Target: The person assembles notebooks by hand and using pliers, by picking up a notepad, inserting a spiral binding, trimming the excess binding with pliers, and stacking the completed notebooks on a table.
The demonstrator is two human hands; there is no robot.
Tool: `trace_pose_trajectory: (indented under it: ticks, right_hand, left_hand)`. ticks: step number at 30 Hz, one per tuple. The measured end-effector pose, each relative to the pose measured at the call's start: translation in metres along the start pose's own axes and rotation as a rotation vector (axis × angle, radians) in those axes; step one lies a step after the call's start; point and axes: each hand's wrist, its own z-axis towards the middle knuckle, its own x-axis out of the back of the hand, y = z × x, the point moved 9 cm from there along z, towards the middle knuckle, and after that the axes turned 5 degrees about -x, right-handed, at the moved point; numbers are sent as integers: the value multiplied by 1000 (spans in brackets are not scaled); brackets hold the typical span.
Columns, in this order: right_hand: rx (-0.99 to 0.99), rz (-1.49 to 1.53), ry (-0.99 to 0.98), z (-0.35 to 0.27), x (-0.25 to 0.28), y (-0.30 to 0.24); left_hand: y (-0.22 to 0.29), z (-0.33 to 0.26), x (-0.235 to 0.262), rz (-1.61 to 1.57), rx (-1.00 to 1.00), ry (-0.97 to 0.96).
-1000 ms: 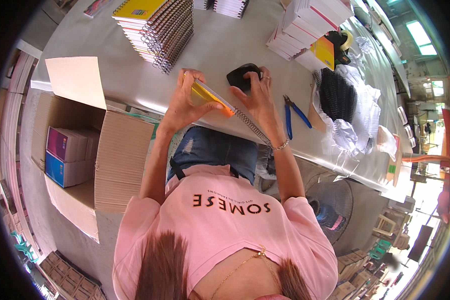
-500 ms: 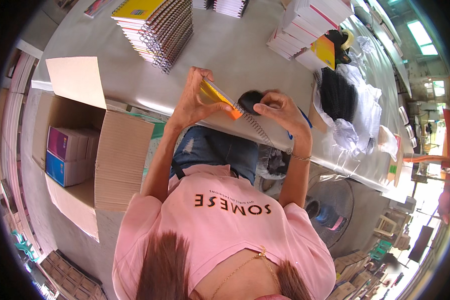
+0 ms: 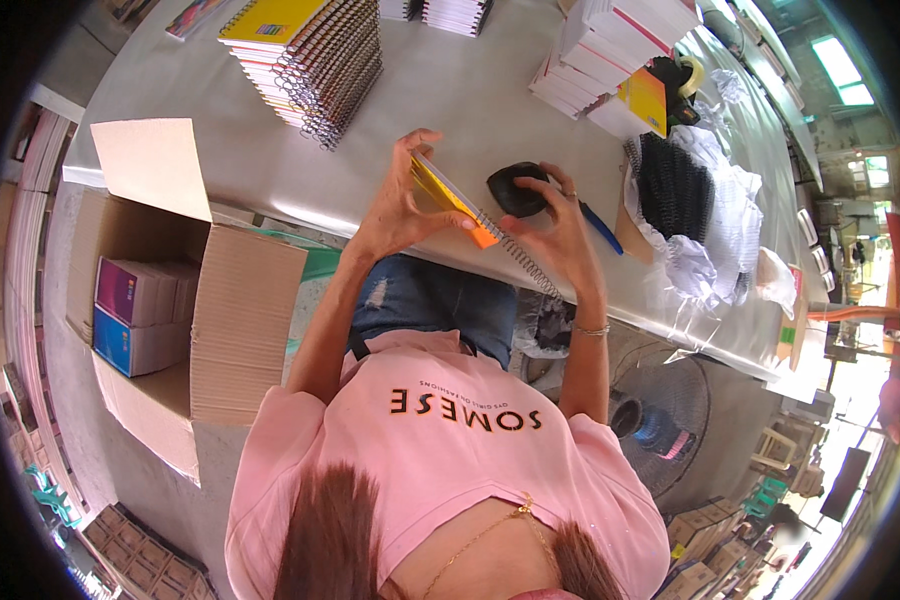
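My left hand [image 3: 407, 205] grips a thin notebook [image 3: 448, 200] with a yellow and orange cover, tilted on its edge over the table's front. Its fingers lie along the far side, the thumb on the near side. A wire spiral coil [image 3: 530, 265] runs from the notebook's edge, its loose tail hanging toward my lap. Close beside the coil is my right hand [image 3: 562, 235], thumb and fingers apart; whether the thumb touches the wire I cannot tell. Beyond those fingers lies a black rounded object [image 3: 516, 190], partly covered by them. A blue-handled tool [image 3: 602, 230] rests to its right.
A tall stack of spiral notebooks [image 3: 305, 70] stands at the far left. An open cardboard box [image 3: 248, 320] with books is left of me. More books [image 3: 610, 50], a bundle of black coils [image 3: 670, 180] and crumpled plastic [image 3: 735, 215] lie right; a fan [image 3: 660, 410] stands below.
My right hand has opened and shifted slightly left, its thumb parting from the fingers. The black object and the blue-handled tool show more. The left hand with the notebook has moved slightly right.
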Motion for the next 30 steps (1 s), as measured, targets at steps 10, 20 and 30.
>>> trace_pose_trajectory:
  ticks: [10, 20, 30]
  right_hand:
    - [29, -330, 3, -6, 21, -17]
    - [-24, 101, -201, -9, 3, -27]
    - [-84, 85, -207, -22, -12, -32]
  left_hand:
    - [-8, -1, -3, -46, 70, -39]
    - [-10, -2, 0, -94, 58, -17]
    - [-11, -1, -1, -142, 112, -79]
